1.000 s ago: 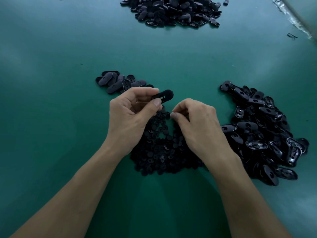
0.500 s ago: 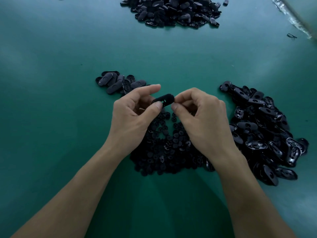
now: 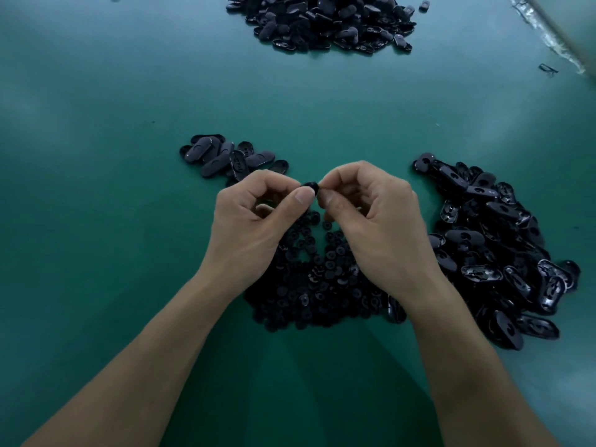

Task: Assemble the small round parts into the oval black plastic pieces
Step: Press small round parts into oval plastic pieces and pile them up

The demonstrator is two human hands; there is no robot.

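1. Green tabletop [image 3: 96, 188] carries everything; far pile [image 3: 322, 21] at the back, well apart.
2. Oval pieces pile [image 3: 500, 246] on the right, round parts heap [image 3: 316, 279] under the wrists, small batch [image 3: 225, 156] beyond the left hand. Nothing blocks the work.
3. Right hand [image 3: 377, 221] has come up off the heap to meet left hand [image 3: 254, 221]; each grip is pinched closed on the same piece.
4. Oval piece [image 3: 311, 187] is held in the air between the fingertips, now mostly hidden. Round part not visible, probably being pressed in.
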